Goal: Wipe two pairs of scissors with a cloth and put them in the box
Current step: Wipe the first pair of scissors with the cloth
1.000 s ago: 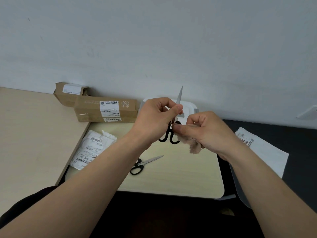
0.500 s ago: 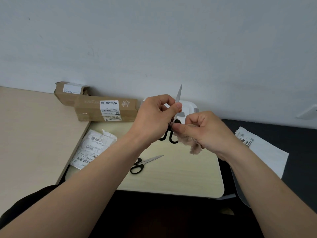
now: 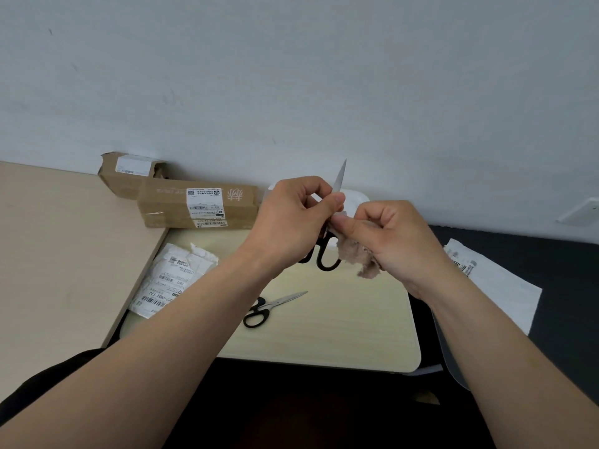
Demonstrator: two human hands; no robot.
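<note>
— Well, biggest first?
— Across the back, a plain grey-white wall (image 3: 291,76). Below it, a tan worktop (image 3: 48,254) on the left, a pale rounded worktop (image 3: 340,335) in the middle and a dark surface (image 3: 551,254) on the right.
— And lying on those?
— Against the wall, a long cardboard carton (image 3: 168,205) with a printed label, and a smaller carton (image 3: 113,179) just behind it. On the dark surface, a flat white mailer (image 3: 499,286). On the left corner of the pale rounded worktop, a crumpled white bag (image 3: 168,280) with barcodes.
— Any sign of the white box (image 3: 355,197)?
— Sits at the far edge of the pale rounded worktop, close to the wall. Mostly hidden behind both hands, with only a rounded white corner on show.
— Left hand (image 3: 291,222)?
— Raised above the pale rounded worktop, thumb and fingers pinched round the blades of the held scissors (image 3: 339,176). Tip up toward the wall, black loops hanging below.
— Right hand (image 3: 389,234)?
— Curled round the fuzzy beige cloth (image 3: 359,257), pressing it to the blades just under the left thumb. Loose end of it dangling beside the black loops.
— And the other scissors (image 3: 285,300)?
— Lie flat on the pale rounded worktop, blades closed and pointing right, black handles right at the edge of the left forearm. Well apart from the white box.
</note>
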